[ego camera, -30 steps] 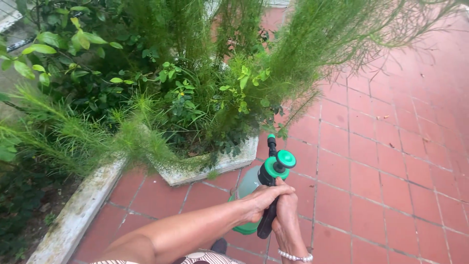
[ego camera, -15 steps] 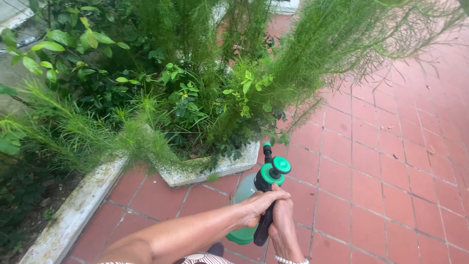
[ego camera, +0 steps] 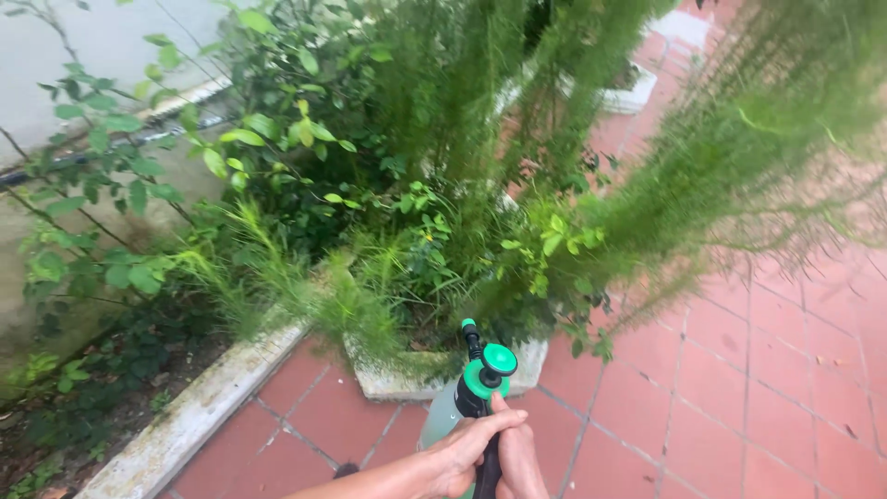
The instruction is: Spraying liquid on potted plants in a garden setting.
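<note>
Head view: a green spray bottle (ego camera: 471, 393) is held tight by the left hand (ego camera: 465, 450) and right hand (ego camera: 519, 459), low above the red tile floor (ego camera: 739, 388), near the stone planter's (ego camera: 407, 379) front edge.

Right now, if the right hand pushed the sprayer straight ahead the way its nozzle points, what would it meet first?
Probably the stone planter rim just beyond the sprayer nozzle, or the feathery plants hanging over it. The right hand aims there; depth is hard to judge from this single view.
</note>
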